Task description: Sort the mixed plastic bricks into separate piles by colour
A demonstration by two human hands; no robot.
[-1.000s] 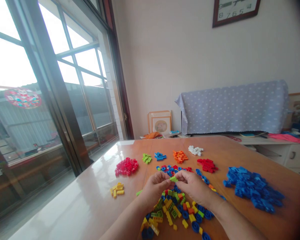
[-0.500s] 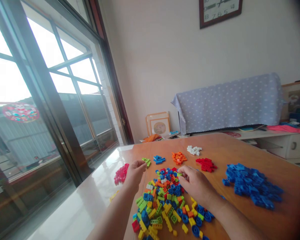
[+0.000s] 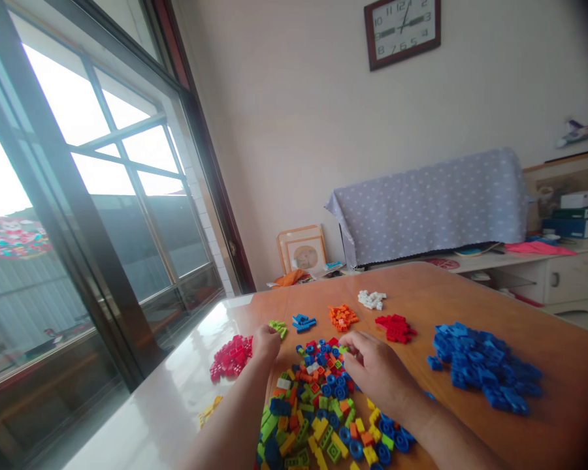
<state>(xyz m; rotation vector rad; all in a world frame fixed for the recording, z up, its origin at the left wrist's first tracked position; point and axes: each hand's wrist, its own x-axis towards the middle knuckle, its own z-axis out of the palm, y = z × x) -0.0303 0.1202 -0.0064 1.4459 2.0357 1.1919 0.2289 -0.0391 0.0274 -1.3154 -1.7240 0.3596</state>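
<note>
Well — left hand (image 3: pixel 266 343) sits by lime bricks (image 3: pixel 279 328).

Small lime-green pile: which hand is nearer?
Left. The left hand is at the small lime-green pile, partly covering it in view; the right hand is farther right, by the mixed bricks.

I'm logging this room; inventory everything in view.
mixed bricks: many, multicoloured, front centre
sorted piles: eight, pink, yellow, lime, orange, white, red, two blue, around
table: one, brown, centre
window: one, grey, left
clock: one, brown, wall
framed picture: one, tan, behind table
cloth: one, greyish, back
cabinet: one, white, right
boxes: three, mixed, right
model plane: one, pale, right
clutter: several, mixed, background
left hand: one, by lime pile
right hand: one, by mixed bricks
</note>
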